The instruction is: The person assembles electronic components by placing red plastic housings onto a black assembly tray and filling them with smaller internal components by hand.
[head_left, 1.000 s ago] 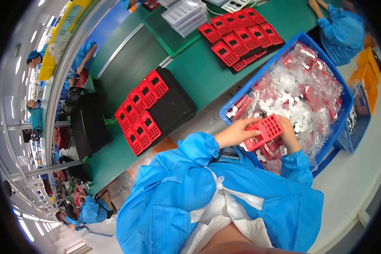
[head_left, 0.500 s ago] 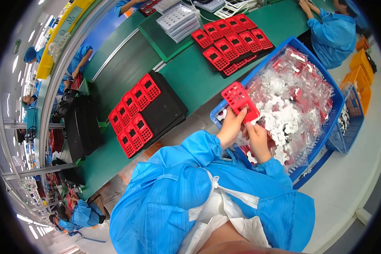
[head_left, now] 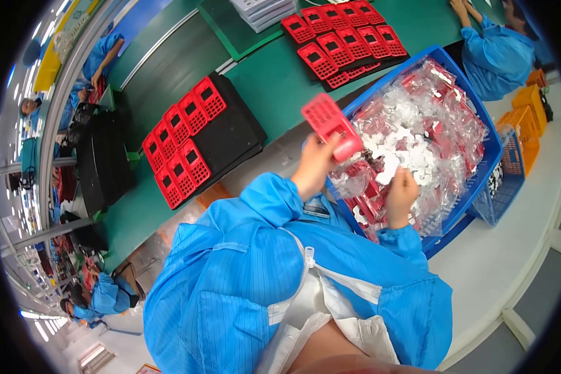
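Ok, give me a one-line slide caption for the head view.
Left hand lifts a red plastic case while the right hand pulls clear wrap over a blue bin.

Red casing gripped in the left hand fingers looked hard plastic, matt, perforated face. Just right of the fingers, crinkly glossy clear plastic bags filled a smooth blue plastic crate. Sleeve below was fine-striped blue cloth. Table beyond was matt green.

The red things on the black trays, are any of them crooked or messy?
Nothing stands out. The red cases lie in tidy rows on the black tray. The left hand holds one red case above the blue crate of bagged parts.
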A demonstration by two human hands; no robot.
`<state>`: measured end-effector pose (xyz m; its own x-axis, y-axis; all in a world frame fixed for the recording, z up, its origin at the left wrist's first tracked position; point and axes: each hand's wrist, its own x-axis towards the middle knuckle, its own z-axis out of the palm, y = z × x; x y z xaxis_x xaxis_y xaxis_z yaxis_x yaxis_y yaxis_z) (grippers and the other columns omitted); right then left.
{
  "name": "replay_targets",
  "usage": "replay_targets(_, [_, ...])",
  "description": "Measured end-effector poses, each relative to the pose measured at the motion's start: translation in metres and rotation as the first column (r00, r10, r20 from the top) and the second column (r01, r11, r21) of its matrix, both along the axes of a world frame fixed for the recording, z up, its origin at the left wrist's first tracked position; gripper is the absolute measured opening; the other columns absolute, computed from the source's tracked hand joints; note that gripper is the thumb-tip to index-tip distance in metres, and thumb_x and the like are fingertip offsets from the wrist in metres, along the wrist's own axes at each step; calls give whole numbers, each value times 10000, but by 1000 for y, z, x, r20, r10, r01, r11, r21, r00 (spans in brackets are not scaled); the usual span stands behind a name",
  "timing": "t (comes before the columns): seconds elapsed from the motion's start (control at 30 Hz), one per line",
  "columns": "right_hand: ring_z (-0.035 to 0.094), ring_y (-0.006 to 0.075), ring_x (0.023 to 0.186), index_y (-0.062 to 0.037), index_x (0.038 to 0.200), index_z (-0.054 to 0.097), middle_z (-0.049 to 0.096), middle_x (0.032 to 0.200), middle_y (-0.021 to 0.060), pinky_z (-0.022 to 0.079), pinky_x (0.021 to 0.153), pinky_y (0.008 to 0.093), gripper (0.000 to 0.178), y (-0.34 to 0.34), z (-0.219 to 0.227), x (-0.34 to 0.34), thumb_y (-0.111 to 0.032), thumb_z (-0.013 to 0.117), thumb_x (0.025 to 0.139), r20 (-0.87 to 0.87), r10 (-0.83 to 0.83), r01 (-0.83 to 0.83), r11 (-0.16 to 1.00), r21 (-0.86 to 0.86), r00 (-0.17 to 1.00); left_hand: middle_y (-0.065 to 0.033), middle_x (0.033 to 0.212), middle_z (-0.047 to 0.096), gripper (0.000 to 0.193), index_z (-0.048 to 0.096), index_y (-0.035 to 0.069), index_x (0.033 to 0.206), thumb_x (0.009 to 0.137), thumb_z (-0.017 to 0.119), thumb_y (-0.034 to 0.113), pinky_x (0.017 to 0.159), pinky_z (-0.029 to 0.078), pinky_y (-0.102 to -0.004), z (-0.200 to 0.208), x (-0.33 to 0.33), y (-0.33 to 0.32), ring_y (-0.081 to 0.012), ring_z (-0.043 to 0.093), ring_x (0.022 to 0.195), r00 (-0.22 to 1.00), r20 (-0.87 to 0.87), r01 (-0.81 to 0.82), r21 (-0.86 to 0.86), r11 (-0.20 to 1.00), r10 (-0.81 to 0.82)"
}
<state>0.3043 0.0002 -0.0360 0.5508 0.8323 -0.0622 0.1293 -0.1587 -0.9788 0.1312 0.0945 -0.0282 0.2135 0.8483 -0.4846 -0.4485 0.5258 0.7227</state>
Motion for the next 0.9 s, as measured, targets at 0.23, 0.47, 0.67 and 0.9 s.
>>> replay_targets(0.23, [584, 377, 832, -45, 922, 627, 620, 874, 163, 458, 719, 462, 277, -3, -51, -27, -234, 676, 726, 609, 662, -623, 711, -326, 437, -132, 1155, 567, 384, 410, 20, 1231, 937, 543, 229, 776, 559, -391, 8, -47, 4, -251, 618, 1007, 993, 83, 87, 15, 996, -88])
replay_targets(0.47, [495, 384, 1053, 8, 1129, 529, 542, 1117, 228, 399, 862, 453, 395, 52, -24, 63, -105, 647, 769, 951, 8, 61, 998, -28, 309, -54, 1050, 630, 388, 474, 76, 1203, 939, 525, 356, 591, 499, -235, 30, -129, -8, -136, 630, 861, 987, -162, -13, -150, 989, -12])
replay_targets(0.67, [428, 386, 1204, -72, 1315, 435, 451, 1288, 199, 376, 994, 427, 751, 88, 38, -148, -208, 774, 659, 513, 751, -886, 462, 40, 415, -81, 1020, 581, 476, 399, 60, 1218, 880, 633, 300, 560, 490, -244, 37, -157, -28, -124, 585, 837, 928, -373, 21, 27, 999, -9])
replay_targets(0.9, [594, 301, 864, -64, 1033, 611, 587, 968, 126, 481, 729, 379, 502, 106, 41, -204, -196, 819, 596, 437, 821, -930, 329, 163, 367, -55, 1101, 555, 400, 419, 82, 1233, 915, 596, 248, 817, 496, -302, 41, -207, -40, -143, 551, 1013, 964, -137, -180, 293, 939, 228])
